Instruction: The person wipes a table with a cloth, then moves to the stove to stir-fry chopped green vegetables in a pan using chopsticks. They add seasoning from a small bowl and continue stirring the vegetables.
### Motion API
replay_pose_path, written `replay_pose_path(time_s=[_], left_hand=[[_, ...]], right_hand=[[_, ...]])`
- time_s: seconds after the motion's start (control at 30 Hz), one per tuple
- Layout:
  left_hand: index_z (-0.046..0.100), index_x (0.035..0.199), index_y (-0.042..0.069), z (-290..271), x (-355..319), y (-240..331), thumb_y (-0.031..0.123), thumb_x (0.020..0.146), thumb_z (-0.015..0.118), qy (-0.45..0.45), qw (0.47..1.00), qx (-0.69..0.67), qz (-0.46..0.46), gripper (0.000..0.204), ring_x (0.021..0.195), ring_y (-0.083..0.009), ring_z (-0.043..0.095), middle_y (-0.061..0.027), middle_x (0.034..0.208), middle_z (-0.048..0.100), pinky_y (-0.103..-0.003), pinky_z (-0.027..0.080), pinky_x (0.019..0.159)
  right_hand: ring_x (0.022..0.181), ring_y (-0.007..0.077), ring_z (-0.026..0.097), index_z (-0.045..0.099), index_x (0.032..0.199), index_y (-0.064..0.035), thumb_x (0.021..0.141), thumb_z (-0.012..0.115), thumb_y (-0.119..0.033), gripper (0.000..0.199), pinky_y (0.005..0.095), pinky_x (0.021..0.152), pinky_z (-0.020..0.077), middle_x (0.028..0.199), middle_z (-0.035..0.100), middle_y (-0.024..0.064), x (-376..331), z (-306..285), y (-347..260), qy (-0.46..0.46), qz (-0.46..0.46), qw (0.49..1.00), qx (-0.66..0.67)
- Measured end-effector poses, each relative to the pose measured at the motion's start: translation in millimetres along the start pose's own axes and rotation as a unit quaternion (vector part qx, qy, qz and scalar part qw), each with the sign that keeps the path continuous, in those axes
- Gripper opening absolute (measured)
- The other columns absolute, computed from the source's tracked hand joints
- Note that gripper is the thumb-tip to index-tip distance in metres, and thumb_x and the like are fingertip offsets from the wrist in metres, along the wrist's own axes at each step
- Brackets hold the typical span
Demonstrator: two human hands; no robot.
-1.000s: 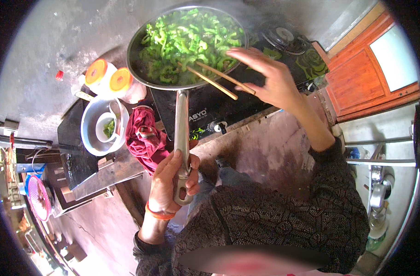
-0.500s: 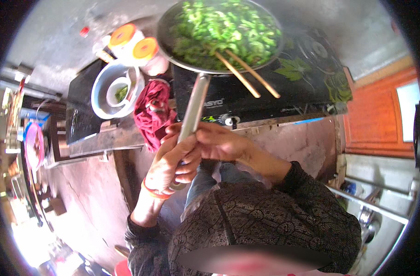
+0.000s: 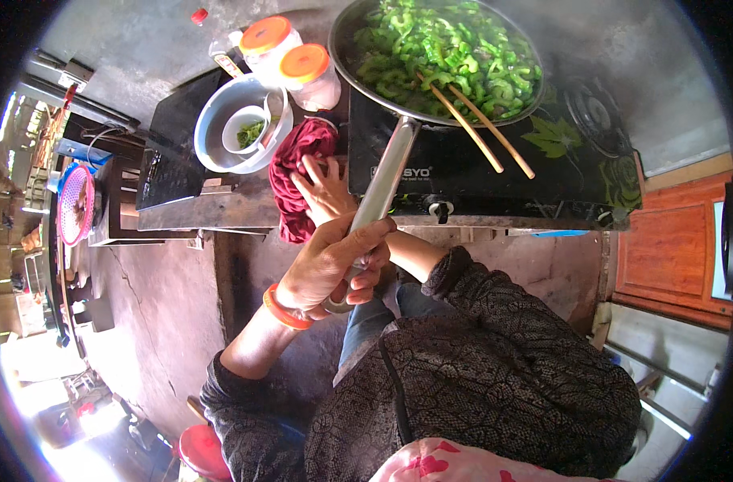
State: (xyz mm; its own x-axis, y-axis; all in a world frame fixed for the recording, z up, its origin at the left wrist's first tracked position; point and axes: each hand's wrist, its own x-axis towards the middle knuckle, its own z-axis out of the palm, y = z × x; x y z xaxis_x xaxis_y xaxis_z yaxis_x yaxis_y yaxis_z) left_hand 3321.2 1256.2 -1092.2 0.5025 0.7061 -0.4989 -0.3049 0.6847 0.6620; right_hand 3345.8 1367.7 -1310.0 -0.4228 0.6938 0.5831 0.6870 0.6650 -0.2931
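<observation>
A frying pan (image 3: 342, 74) full of curved green vegetable slices (image 3: 443, 50) sits on the black gas stove. My left hand (image 3: 334, 261) is wrapped round its long metal handle (image 3: 388, 173), low down near the end. Crossing beyond the handle to the left, my right hand (image 3: 325, 189) lies with spread fingers on a crumpled dark red cloth (image 3: 290, 181). Its thumb side is partly hidden by my left hand and the handle. Two wooden chopsticks (image 3: 495, 136) rest with their tips among the slices and their ends over the pan's near rim.
Left of the stove (image 3: 495, 181) stands a pale basin (image 3: 210, 149) with a small white bowl and a spoon in it. Behind are two jars with orange lids (image 3: 305, 63). A pink colander (image 3: 76, 205) is at the far left, an orange wooden cabinet (image 3: 663, 261) at right.
My right hand has left the pan handle and moved left onto the red cloth, fingers spreading. My left hand stays on the handle. The whole view has shifted.
</observation>
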Motion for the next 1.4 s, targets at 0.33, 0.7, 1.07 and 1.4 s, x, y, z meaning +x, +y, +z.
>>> replay_pose_path(time_s=[0.33, 0.7, 1.07, 1.4], left_hand=[[0.049, 0.114, 0.007, 4.0, 3.4, 5.8, 0.026, 0.106, 0.049, 0.019, 1.000, 0.020, -0.012, 0.021, 0.044, -0.0032, 0.035, 0.0012, 0.072, 0.046, -0.019, 0.029, 0.035], [0.052, 0.109, 0.009, 2.9, 3.7, 8.4, 0.027, 0.105, 0.053, 0.004, 0.999, 0.033, 0.003, 0.019, 0.047, -0.0015, 0.035, 0.0026, 0.071, 0.048, -0.019, 0.028, 0.038], [0.045, 0.106, 0.013, -19.5, 5.4, 1.7, 0.025, 0.104, 0.055, -0.052, 0.997, 0.038, 0.047, 0.015, 0.049, -0.0039, 0.032, 0.0028, 0.070, 0.038, -0.019, 0.025, 0.040], [0.047, 0.095, 0.004, 3.9, -12.7, 0.4, 0.004, 0.091, 0.051, -0.010, 0.999, 0.027, 0.033, 0.005, 0.047, -0.0033, 0.030, 0.0026, 0.065, 0.038, -0.020, 0.020, 0.038]], right_hand=[[0.120, 0.0225, 0.058, 0.051, 0.136, -0.0040, 0.096, 0.059, -0.004, 0.040, 0.0363, 0.106, 0.0466, 0.132, 0.058, 0.0096, -67.5, -150.9, 4.5, 0.001, 0.280, 0.702, 0.655], [0.091, 0.0187, 0.063, 0.056, 0.129, -0.0051, 0.102, 0.049, -0.038, 0.044, 0.0313, 0.081, 0.0530, 0.107, 0.061, 0.0061, -57.1, -165.6, 39.0, 0.024, 0.403, 0.302, 0.864], [0.097, 0.0204, 0.067, 0.058, 0.126, -0.0054, 0.103, 0.051, -0.025, 0.030, 0.0358, 0.089, 0.0563, 0.114, 0.067, 0.0084, -3.8, -201.9, 25.7, 0.042, 0.377, 0.311, 0.872], [0.119, 0.0209, 0.062, 0.050, 0.140, -0.0028, 0.104, 0.044, -0.010, 0.037, 0.0346, 0.106, 0.0498, 0.137, 0.058, 0.0128, 23.7, -244.3, 9.7, -0.027, 0.569, 0.430, 0.701]])
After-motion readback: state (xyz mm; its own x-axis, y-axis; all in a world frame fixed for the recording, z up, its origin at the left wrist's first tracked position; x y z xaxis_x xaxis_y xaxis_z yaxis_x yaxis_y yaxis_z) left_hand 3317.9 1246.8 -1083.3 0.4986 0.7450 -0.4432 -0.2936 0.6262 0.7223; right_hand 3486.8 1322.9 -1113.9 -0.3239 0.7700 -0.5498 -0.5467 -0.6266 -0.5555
